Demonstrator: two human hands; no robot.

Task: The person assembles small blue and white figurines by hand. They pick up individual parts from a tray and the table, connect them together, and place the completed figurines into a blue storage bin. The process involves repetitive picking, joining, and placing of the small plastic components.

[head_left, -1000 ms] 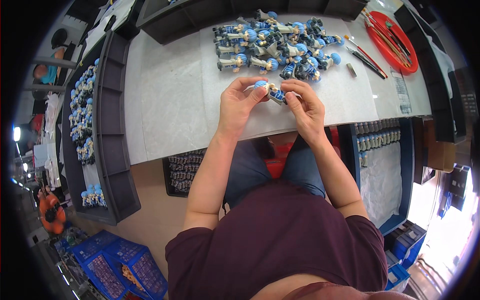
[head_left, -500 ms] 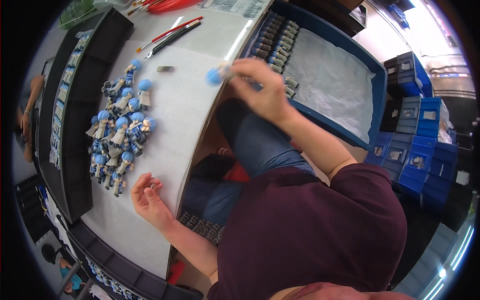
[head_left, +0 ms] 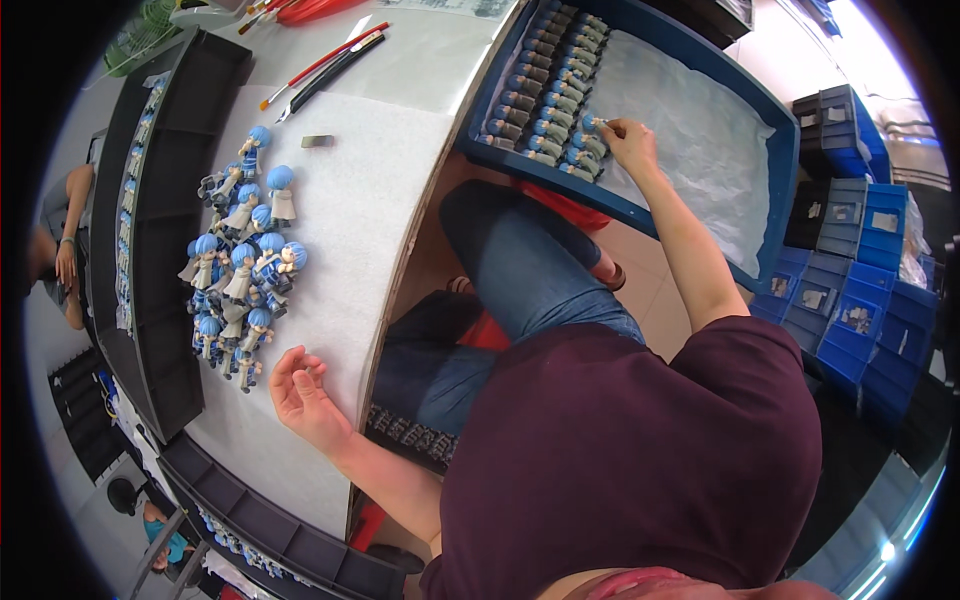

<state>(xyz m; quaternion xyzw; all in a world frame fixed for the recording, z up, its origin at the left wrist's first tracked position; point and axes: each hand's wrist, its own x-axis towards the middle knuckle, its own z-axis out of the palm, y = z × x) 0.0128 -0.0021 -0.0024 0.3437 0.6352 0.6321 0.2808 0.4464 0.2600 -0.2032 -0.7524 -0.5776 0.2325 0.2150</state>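
Note:
In the blue tray (head_left: 640,207), my right hand (head_left: 632,148) pinches a small blue-haired figurine (head_left: 592,123) at the end of a row. Several like figurines (head_left: 565,90) lie side by side in rows at the tray's left. My left hand (head_left: 308,398) rests palm up on the white table, fingers loosely curled and apart, with nothing visible in it. Beside it, farther up the table, is a pile of blue-haired figurines (head_left: 242,260) in white capes and blue clothes.
A black divided tray (head_left: 165,260) stands along the table's left. A small metallic block (head_left: 317,141), a red brush (head_left: 325,65) and a black-handled tool (head_left: 335,75) lie beyond the pile. Blue bins (head_left: 865,310) are stacked at right. Another person's hand (head_left: 66,262) shows at far left.
My right hand has carried the figurine from the table's edge rightward into the tray, to the end of a row. My left hand has stayed near the pile.

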